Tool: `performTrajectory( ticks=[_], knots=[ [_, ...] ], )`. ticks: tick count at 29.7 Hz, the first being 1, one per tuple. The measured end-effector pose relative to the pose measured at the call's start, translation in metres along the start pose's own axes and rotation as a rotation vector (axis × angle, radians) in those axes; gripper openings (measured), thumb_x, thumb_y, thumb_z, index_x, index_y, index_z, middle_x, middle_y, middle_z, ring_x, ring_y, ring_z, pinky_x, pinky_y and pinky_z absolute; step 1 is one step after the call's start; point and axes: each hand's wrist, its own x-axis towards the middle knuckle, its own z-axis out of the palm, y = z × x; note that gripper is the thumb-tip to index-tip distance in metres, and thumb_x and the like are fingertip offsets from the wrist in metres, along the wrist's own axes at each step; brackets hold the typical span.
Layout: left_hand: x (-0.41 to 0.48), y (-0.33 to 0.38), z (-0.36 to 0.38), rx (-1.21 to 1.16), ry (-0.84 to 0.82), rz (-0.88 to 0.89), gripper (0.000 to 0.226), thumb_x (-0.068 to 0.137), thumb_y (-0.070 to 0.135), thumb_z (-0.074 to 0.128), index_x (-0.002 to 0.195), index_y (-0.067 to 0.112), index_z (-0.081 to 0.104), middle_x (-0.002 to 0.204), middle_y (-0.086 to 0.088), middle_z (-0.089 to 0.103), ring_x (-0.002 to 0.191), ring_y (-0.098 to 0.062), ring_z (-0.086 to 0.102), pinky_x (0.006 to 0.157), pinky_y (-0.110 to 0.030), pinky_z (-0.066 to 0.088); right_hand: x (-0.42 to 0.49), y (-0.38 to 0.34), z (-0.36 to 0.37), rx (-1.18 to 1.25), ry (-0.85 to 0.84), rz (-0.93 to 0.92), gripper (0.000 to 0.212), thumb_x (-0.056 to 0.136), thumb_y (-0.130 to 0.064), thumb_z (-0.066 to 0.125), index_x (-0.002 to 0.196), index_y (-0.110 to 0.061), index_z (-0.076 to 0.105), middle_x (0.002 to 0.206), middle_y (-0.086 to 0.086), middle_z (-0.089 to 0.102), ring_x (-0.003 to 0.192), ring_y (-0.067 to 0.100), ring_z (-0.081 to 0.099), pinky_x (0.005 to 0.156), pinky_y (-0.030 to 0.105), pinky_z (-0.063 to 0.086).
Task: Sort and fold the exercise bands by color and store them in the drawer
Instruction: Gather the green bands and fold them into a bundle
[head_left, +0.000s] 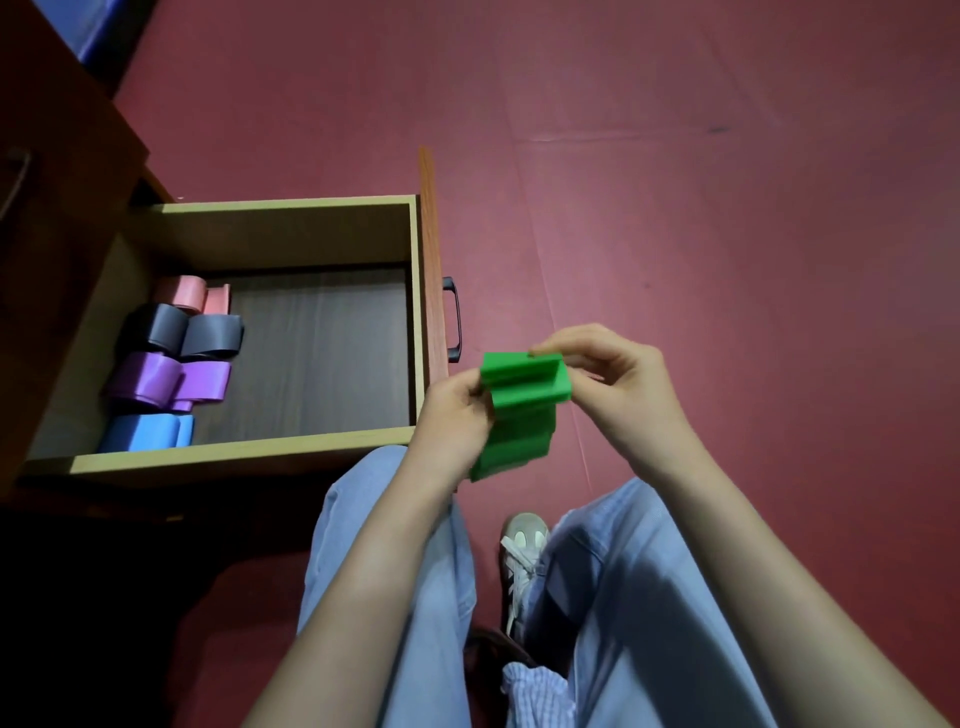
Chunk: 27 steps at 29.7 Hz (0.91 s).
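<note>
Drawer (244, 460) open, green band (524, 395) mid-fold.
Well left of the left grip (452, 415), the stored bands (156, 382) line the drawer side farthest from it, sorted by colour (pink, black, purple, blue). The left grip pinches the green band's left edge and the right grip (613, 379) its top right fold, both clamped on it; lower pleats hang loose beneath. Best to square each pleat and squeeze the stack flat before carrying it leftward.

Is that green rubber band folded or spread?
Partly folded: the green rubber band hangs in zigzag pleats, pinched by left hand and right hand.
</note>
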Motion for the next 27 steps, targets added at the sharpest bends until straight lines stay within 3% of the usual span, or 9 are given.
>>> performTrajectory(
  ticks=[2,5,9,13,15,17,21,24,27],
  knots=[
    [-0.003,0.002,0.001,-0.135,0.009,-0.110,0.020,0.084,-0.007,0.051,0.084,0.004,0.068,0.060,-0.002,0.065,0.058,-0.016,0.061,0.060,-0.026,0.051,-0.005,-0.002,-0.001,-0.020,-0.042,0.002,0.036,0.076,0.011,0.062,0.085,-0.023,0.067,0.089,-0.002,0.057,0.076,-0.006,0.059,0.071,0.009,0.047],
    [-0.013,0.005,0.001,-0.322,-0.013,-0.208,0.020,0.083,-0.006,0.051,0.076,0.007,0.065,0.052,-0.001,0.066,0.046,-0.011,0.061,0.046,-0.017,0.049,-0.018,-0.003,0.001,-0.057,-0.091,0.041,0.032,0.077,0.012,0.060,0.094,-0.016,0.066,0.098,0.002,0.051,0.081,-0.011,0.056,0.070,0.005,0.045],
    [-0.018,0.003,-0.004,-0.397,-0.075,-0.283,0.019,0.087,0.000,0.048,0.085,0.005,0.066,0.069,-0.006,0.070,0.063,-0.013,0.065,0.062,-0.021,0.054,-0.028,0.003,0.002,-0.125,-0.099,0.073,0.036,0.077,0.005,0.064,0.078,-0.031,0.067,0.101,-0.008,0.053,0.086,-0.010,0.055,0.077,0.019,0.047],
    [-0.025,0.002,-0.009,-0.557,-0.087,-0.372,0.025,0.090,0.014,0.035,0.085,0.004,0.057,0.077,-0.012,0.061,0.072,-0.019,0.054,0.068,-0.029,0.046,-0.033,0.003,0.002,-0.076,-0.091,0.095,0.036,0.076,0.011,0.062,0.093,-0.020,0.067,0.099,-0.010,0.054,0.077,-0.012,0.057,0.076,0.005,0.044],
    [-0.033,0.005,-0.009,-0.500,-0.125,-0.329,0.030,0.094,0.022,0.038,0.095,0.002,0.060,0.079,-0.011,0.063,0.068,-0.018,0.061,0.060,-0.025,0.051,-0.036,0.001,0.003,-0.075,-0.094,0.108,0.037,0.076,0.014,0.059,0.097,-0.016,0.066,0.099,-0.011,0.054,0.077,-0.014,0.057,0.077,0.004,0.044],
    [-0.040,0.006,-0.007,-0.374,-0.128,-0.220,0.026,0.092,0.013,0.046,0.109,-0.001,0.059,0.082,-0.009,0.066,0.066,-0.011,0.067,0.056,-0.019,0.052,-0.040,0.000,0.005,-0.005,-0.088,0.135,0.043,0.079,0.017,0.052,0.093,-0.020,0.067,0.100,-0.009,0.057,0.078,-0.011,0.060,0.075,0.009,0.048],
    [-0.049,0.009,-0.009,-0.237,-0.039,-0.052,0.022,0.088,-0.001,0.050,0.106,0.007,0.060,0.085,-0.005,0.066,0.070,-0.010,0.065,0.059,-0.016,0.052,-0.047,-0.004,0.008,0.329,0.000,0.286,0.044,0.084,0.013,0.041,0.104,-0.024,0.057,0.103,-0.003,0.062,0.079,0.001,0.064,0.067,0.017,0.053],
    [-0.053,0.014,-0.009,-0.239,-0.042,0.026,0.026,0.087,-0.003,0.049,0.099,0.018,0.059,0.084,-0.003,0.065,0.068,-0.005,0.064,0.060,-0.015,0.052,-0.051,-0.004,0.011,0.250,-0.099,0.289,0.030,0.087,-0.003,0.053,0.111,-0.020,0.054,0.090,-0.007,0.067,0.078,-0.002,0.064,0.071,0.012,0.051],
    [-0.058,0.020,-0.008,-0.206,-0.049,0.125,0.029,0.087,-0.003,0.050,0.097,0.024,0.058,0.084,0.000,0.065,0.067,0.001,0.064,0.062,-0.015,0.052,-0.054,-0.007,0.014,0.145,-0.233,0.244,0.020,0.084,-0.003,0.058,0.096,-0.019,0.063,0.078,-0.011,0.071,0.076,0.000,0.065,0.074,0.015,0.052]
  ],
)
